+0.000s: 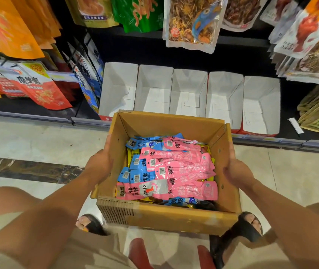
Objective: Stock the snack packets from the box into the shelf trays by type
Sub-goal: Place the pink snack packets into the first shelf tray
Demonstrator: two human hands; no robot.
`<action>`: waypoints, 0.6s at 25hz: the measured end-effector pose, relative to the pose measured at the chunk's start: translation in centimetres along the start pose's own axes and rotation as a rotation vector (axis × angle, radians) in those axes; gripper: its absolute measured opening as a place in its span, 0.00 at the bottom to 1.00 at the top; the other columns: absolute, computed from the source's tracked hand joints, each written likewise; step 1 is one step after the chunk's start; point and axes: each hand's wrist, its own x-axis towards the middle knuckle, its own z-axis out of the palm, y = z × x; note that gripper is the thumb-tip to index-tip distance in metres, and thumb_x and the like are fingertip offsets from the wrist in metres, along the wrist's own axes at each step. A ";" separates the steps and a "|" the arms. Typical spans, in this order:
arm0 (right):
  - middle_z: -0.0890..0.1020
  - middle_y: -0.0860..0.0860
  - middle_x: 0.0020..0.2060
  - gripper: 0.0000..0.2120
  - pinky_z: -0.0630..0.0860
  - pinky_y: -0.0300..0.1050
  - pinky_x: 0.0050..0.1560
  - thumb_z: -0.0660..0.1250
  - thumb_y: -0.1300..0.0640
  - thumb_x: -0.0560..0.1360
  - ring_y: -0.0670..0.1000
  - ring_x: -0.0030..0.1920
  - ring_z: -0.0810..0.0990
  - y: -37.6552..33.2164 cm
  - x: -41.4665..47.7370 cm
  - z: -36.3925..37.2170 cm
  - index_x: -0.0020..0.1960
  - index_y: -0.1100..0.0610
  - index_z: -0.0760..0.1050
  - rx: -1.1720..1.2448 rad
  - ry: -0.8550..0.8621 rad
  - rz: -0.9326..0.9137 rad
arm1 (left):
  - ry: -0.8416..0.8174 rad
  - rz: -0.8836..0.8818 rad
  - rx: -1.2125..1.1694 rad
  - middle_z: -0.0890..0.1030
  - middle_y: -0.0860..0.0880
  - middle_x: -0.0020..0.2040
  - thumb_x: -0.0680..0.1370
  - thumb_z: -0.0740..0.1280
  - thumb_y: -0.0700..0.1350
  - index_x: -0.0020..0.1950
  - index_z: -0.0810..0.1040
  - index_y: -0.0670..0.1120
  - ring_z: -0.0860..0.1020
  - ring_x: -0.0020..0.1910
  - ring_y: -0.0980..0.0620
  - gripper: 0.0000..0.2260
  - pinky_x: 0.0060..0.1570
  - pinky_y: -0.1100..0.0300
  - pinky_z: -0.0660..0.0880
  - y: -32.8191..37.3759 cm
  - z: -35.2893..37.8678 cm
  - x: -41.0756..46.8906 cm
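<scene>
5 open-topped trays [188, 90] stand behind the box [174, 123].

Bright even indoor light, dark shelf [174, 55] recess, glare on hanging packets [191, 22], soft motion blur throughout, strong wide-angle bending at the edges
</scene>
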 end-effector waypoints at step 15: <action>0.77 0.49 0.65 0.18 0.73 0.46 0.59 0.65 0.54 0.78 0.54 0.64 0.77 -10.8 -9.6 -15.2 0.68 0.51 0.75 -0.054 0.102 -0.373 | 0.046 0.363 0.254 0.71 0.49 0.74 0.79 0.64 0.50 0.77 0.67 0.56 0.72 0.70 0.44 0.25 0.63 0.42 0.75 10.5 -16.3 -6.9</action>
